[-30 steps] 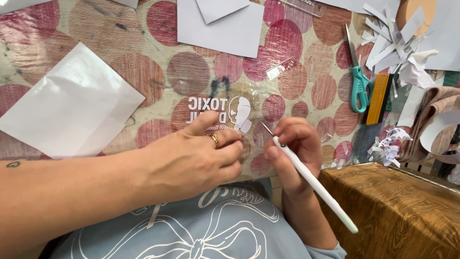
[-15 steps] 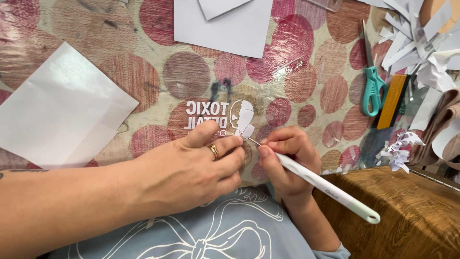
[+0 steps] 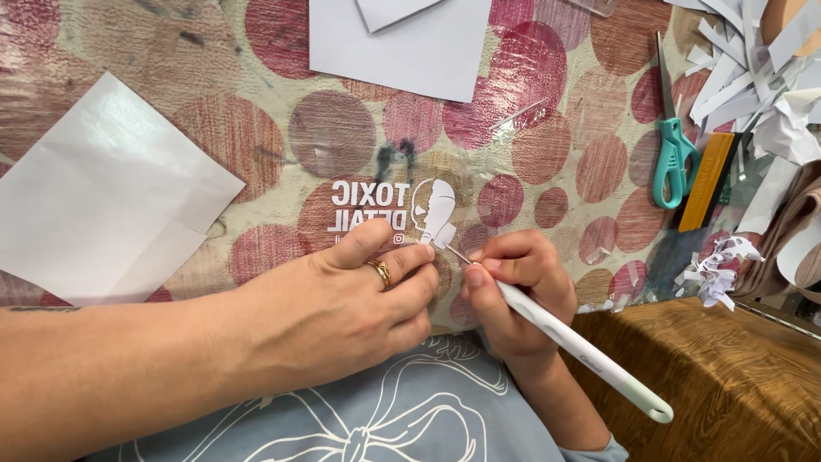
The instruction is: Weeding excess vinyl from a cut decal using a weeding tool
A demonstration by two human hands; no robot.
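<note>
White vinyl decal [image 3: 432, 214]: centre of frame, on dotted surface [image 3: 547, 145]. Left hand [image 3: 342, 308]: fingers together, pressing beside it. Right hand [image 3: 513, 291]: fingers pinching white weeding tool [image 3: 573, 342], tip at decal's lower edge. Risk, judged: slipped tip tearing thin vinyl or pricking nearby fingertip.

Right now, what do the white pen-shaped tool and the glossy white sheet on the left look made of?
White pen-shaped tool: likely smooth matte plastic with a thin metal tip, judging by its even sheen. Glossy white sheet: probably coated paper or film backing, since it reflects light in streaks.
</note>
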